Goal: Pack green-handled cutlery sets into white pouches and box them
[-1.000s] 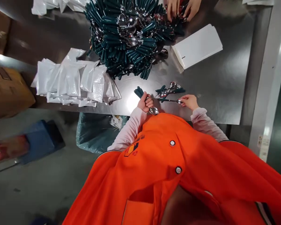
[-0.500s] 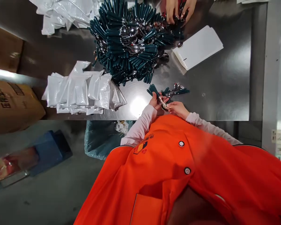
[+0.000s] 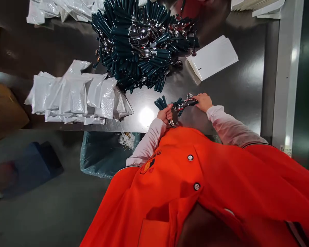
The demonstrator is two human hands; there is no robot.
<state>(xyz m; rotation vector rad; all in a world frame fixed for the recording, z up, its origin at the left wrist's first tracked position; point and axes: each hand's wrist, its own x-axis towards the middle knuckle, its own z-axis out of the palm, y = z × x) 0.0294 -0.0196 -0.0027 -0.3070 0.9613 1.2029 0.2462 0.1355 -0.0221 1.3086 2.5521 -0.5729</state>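
Note:
A bunch of spoons [image 3: 173, 123] with dark green handles is gripped in my left hand [image 3: 166, 114], close to the table's front edge. The handles point up and left; the shiny bowls hang below my fingers. Just right of it, a few more green-handled spoons [image 3: 181, 106] lie crossed on the steel table. My right hand [image 3: 204, 102] has its fingers closed at the right end of these spoons. How many it pinches is hidden. Beyond both hands rises a big heap of similar spoons [image 3: 144, 51], handles pointing in many directions.
White padded packets [image 3: 77, 96] are piled on the left, with more white packets [image 3: 61, 8] behind. A stack of white cards [image 3: 213, 58] lies at right on the steel table [image 3: 247, 89]. Below the edge stands a lined bin [image 3: 100, 154]. Cardboard boxes [image 3: 7, 111] stand far left.
My right hand has left the bunch in my left hand and moved right to the loose spoons. The other person's hands at the heap are mostly out of view. The view has shifted slightly.

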